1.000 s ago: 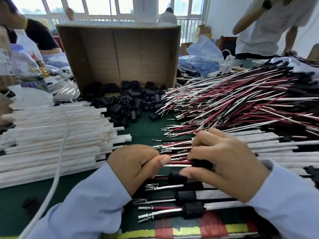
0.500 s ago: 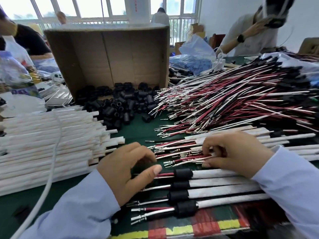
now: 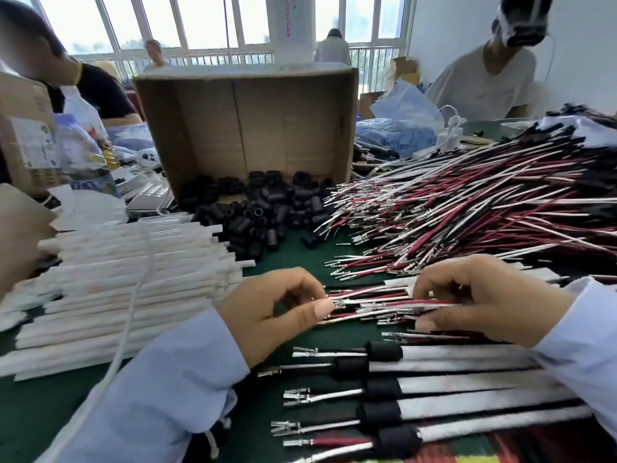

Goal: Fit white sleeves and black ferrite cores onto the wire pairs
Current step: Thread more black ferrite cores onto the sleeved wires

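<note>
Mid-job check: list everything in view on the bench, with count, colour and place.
white sleeves: large stack, white, table left
cable: one, white, lying across the sleeves
ferrite cores: heap, black, centre, at the box mouth
cardboard box: one, brown, on its side behind the cores
loose wire pairs: big pile, red, white and black, right
finished pairs: five visible, black core against white sleeve, front right
bottle: one, clear plastic, far left
blue bag: one, blue, behind the wire pile
table: one, green cover
other people: four, beyond the table
wire bunch: a few pairs, red and white, between the hands
left hand: pinches the bunch's terminal ends
right hand: fingers curled round the bunch
</note>
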Motion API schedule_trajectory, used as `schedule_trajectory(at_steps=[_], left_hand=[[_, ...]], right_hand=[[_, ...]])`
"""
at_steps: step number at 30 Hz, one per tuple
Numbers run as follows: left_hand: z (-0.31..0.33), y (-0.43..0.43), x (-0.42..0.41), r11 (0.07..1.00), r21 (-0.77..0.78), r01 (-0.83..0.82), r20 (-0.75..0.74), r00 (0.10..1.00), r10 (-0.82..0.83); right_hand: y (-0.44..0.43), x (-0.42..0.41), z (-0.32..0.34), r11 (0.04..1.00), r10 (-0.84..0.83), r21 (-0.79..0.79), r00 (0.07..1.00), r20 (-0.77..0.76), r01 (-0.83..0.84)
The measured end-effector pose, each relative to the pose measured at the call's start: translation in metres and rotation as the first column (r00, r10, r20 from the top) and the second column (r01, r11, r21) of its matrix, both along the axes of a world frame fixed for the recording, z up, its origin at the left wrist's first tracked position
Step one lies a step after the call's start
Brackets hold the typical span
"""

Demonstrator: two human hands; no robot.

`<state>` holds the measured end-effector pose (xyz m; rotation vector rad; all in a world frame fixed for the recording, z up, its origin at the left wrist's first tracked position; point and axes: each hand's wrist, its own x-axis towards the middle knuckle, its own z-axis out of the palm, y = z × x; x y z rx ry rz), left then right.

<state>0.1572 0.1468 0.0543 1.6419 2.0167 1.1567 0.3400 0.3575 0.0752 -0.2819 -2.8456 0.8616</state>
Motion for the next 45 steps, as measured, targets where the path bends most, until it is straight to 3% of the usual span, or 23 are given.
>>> schedule_trajectory(at_steps=[4, 6, 8, 11, 14, 16, 18, 19, 20, 21, 22, 24, 27, 30, 36, 40, 45], left_hand=[[0.023, 0.052, -0.038, 0.969, -0.116, -0.22, -0.28, 0.943, 0.18], [0.026, 0.095, -0.054, 0.875, -0.235, -0.423, -0.441, 0.849, 0.292], [0.017, 0.127, -0.06, 0.751, -0.389, -0.534, -0.563, 0.783, 0.264], [-0.005, 0.143, -0.064, 0.678, -0.44, -0.588, -0.596, 0.756, 0.269], [-0.004, 0.132, -0.064, 0.664, -0.439, -0.606, -0.564, 0.761, 0.321], [0.005, 0.122, -0.058, 0.707, -0.401, -0.583, -0.557, 0.768, 0.317], [0.013, 0.108, -0.047, 0.82, -0.225, -0.527, -0.447, 0.803, 0.394], [0.016, 0.1, -0.04, 0.869, -0.125, -0.478, -0.281, 0.858, 0.431], [0.019, 0.091, -0.033, 0.909, -0.063, -0.411, -0.019, 0.912, 0.411], [0.023, 0.082, -0.026, 0.949, -0.022, -0.314, 0.28, 0.91, 0.307], [0.024, 0.073, -0.02, 0.975, 0.025, -0.221, 0.513, 0.84, 0.177], [0.021, 0.06, -0.011, 0.982, 0.079, -0.172, 0.7, 0.711, 0.069], [0.008, 0.045, -0.005, 0.968, 0.059, -0.245, 0.844, 0.529, 0.082], [0.001, 0.033, -0.003, 0.963, -0.039, -0.268, 0.896, 0.416, 0.152], [0.001, 0.02, 0.003, 0.983, -0.045, -0.178, 0.965, 0.246, 0.089], [0.001, 0.02, 0.009, 0.993, -0.011, -0.114, 0.974, 0.225, 0.036], [0.002, 0.026, 0.02, 0.996, 0.01, -0.093, 0.972, 0.235, 0.012]], right_hand=[[0.003, -0.002, 0.011, 0.999, 0.027, -0.018, 0.995, -0.1, -0.029], [0.001, -0.003, 0.017, 0.999, 0.036, -0.035, 0.994, -0.101, -0.04], [-0.001, -0.004, 0.02, 0.997, 0.057, -0.046, 0.995, -0.078, -0.061], [-0.006, -0.011, 0.02, 0.995, 0.082, -0.051, 0.99, -0.114, -0.088], [-0.004, -0.019, 0.021, 0.994, 0.059, -0.074, 0.98, -0.188, -0.074], [-0.004, -0.021, 0.022, 0.987, 0.07, -0.122, 0.969, -0.237, -0.101], [-0.003, -0.02, 0.024, 0.978, 0.082, -0.164, 0.954, -0.287, -0.133], [-0.004, -0.02, 0.025, 0.973, 0.074, -0.185, 0.95, -0.304, -0.135], [-0.004, -0.019, 0.025, 0.972, 0.059, -0.197, 0.947, -0.315, -0.127], [-0.003, -0.018, 0.025, 0.978, 0.042, -0.178, 0.944, -0.327, -0.106], [-0.003, -0.017, 0.024, 0.991, 0.026, -0.113, 0.939, -0.344, -0.069], [-0.006, -0.015, 0.025, 0.991, 0.001, 0.127, 0.944, -0.329, 0.044], [-0.013, -0.014, 0.024, 0.89, -0.057, 0.442, 0.988, -0.145, 0.116], [-0.013, -0.012, 0.014, 0.939, -0.088, 0.331, 0.996, -0.033, 0.094], [-0.019, -0.012, -0.001, 0.997, 0.069, -0.007, 0.937, -0.344, -0.075], [-0.027, -0.014, -0.001, 1.0, 0.004, 0.008, 0.876, -0.482, 0.0], [-0.041, -0.018, -0.005, 0.997, 0.014, 0.077, 0.846, -0.533, 0.032]])
